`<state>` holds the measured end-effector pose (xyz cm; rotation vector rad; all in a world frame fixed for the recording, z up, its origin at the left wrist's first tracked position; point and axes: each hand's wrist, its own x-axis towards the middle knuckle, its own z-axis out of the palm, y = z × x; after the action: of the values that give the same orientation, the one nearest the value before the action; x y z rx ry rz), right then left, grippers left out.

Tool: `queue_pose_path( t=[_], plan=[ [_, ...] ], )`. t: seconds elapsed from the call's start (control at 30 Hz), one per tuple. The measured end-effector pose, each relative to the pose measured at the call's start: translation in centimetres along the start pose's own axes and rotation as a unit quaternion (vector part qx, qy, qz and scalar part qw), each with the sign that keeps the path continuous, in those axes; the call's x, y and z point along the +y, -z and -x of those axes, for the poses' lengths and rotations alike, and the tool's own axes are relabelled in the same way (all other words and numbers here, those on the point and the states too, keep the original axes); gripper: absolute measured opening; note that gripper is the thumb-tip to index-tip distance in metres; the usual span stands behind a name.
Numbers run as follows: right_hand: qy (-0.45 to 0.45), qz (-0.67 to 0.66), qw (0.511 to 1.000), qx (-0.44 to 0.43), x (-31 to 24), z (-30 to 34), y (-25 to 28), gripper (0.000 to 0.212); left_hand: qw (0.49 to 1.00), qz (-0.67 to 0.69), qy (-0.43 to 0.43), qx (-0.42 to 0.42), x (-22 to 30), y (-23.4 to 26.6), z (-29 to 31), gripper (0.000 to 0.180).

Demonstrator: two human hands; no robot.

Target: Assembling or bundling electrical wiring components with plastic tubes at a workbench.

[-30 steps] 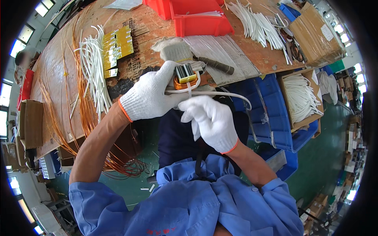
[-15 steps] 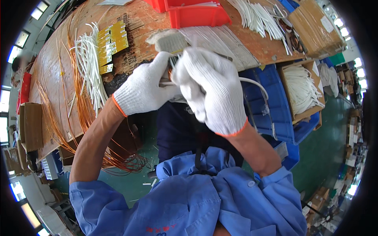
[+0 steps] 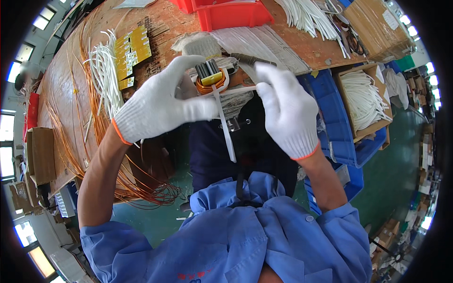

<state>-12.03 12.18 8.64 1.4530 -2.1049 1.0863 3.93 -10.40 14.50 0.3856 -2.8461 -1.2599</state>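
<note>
A small copper-wire coil (image 3: pixel 204 88) with dark core bars (image 3: pixel 208 69) and a yellow strip sits at the table's near edge, in front of me. One white sleeved lead (image 3: pixel 226 129) hangs down from it toward my lap. My left hand (image 3: pixel 158 96), in a white knit glove, is beside the coil with thumb and fingers spread apart. A second thin white sleeve (image 3: pixel 243 89) stretches sideways from the coil to my gloved right hand (image 3: pixel 290 106), which pinches its end. Below the coil a metal clamp-like piece (image 3: pixel 232 124) shows; its mounting is hidden.
White sleeves (image 3: pixel 106 75), yellow sheet pieces (image 3: pixel 133 49) and loose copper wires (image 3: pixel 89 101) lie on the left. Red bins (image 3: pixel 233 16) stand at the back. A dark-handled tool (image 3: pixel 255 59) lies behind the coil. Right are blue bins (image 3: pixel 330 118) and a carton of white sleeves (image 3: pixel 362 101).
My right hand has moved right, away from the coil, drawing a white sleeve sideways. My left hand has opened and shifted slightly left. The coil and a hanging lead now show.
</note>
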Motion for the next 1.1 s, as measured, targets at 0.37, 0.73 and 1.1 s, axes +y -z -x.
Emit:
queue_pose_path(
  t=[0.37,0.73,1.1],
  plan=[
    [-0.104,-0.038,0.897,-0.429,2.7,6.1,-5.5,0.044,0.993,-0.108,0.05,0.002,5.0,-1.2,-4.3,0.082],
    [0.034,-0.033,0.933,-0.357,1.5,-3.5,5.4,0.035,0.995,-0.043,0.081,0.043,4.3,-1.5,-2.8,0.04],
    [-0.329,-0.673,0.568,-0.342,-9.1,-0.6,0.8,0.05,0.817,0.528,0.057,0.225,8.7,-2.5,4.5,0.038]
  ],
)
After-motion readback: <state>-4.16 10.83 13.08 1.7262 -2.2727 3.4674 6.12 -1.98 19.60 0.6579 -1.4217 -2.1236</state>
